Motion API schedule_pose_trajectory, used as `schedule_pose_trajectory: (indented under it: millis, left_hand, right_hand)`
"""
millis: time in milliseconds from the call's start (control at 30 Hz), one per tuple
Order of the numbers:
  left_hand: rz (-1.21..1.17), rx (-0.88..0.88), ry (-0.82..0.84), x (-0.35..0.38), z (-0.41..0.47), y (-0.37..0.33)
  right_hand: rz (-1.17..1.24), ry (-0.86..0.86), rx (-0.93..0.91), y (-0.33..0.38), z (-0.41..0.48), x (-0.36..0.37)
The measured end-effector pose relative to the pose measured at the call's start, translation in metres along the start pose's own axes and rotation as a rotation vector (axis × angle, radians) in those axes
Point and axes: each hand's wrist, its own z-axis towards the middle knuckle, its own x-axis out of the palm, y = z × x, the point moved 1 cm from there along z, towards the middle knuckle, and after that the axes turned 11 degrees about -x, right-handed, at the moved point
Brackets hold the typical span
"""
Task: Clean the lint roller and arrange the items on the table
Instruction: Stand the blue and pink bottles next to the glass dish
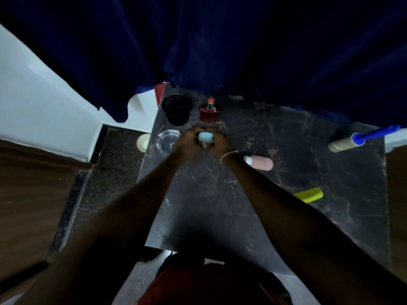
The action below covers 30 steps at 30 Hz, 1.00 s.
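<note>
1. Step: arranging. Left hand [187, 138] & right hand [217, 139] both closed round blue cup [206, 136], far desk [209, 194].
2. Roller [343, 144] lies far right, untouched.
3. Next: set cup down upright nr bottle [210, 112].

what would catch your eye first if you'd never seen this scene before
Both hands, left hand and right hand, meet at the far side of the black marble table, holding a small light-blue object between them. Behind them stands a red perfume bottle. At the far right edge lies the lint roller with its bright blue handle.
</note>
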Motion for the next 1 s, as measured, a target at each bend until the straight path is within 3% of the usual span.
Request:
schedule_pose_trajectory:
  millis: [400,633,767,867,1000]
  left_hand:
    - [-0.105,-0.056,0.045,0.005,-0.002,0.001]
    - [-0.257,-0.236,0.079,0.01,-0.012,0.0]
    - [-0.075,-0.324,-0.089,0.014,-0.029,0.0]
    - [-0.139,-0.394,-0.153,0.026,-0.047,0.0]
    - [-0.301,-0.488,-0.074,0.052,-0.068,-0.002]
  right_hand:
    - [0.061,-0.026,-0.014,0.0,0.0,0.001]
    - [0.044,-0.013,0.015,-0.003,-0.005,-0.001]
    - [0.067,-0.035,0.047,-0.006,-0.018,-0.001]
    - [-0.044,-0.135,0.004,-0.011,-0.035,-0.004]
    - [-0.136,-0.206,-0.049,-0.028,-0.069,-0.018]
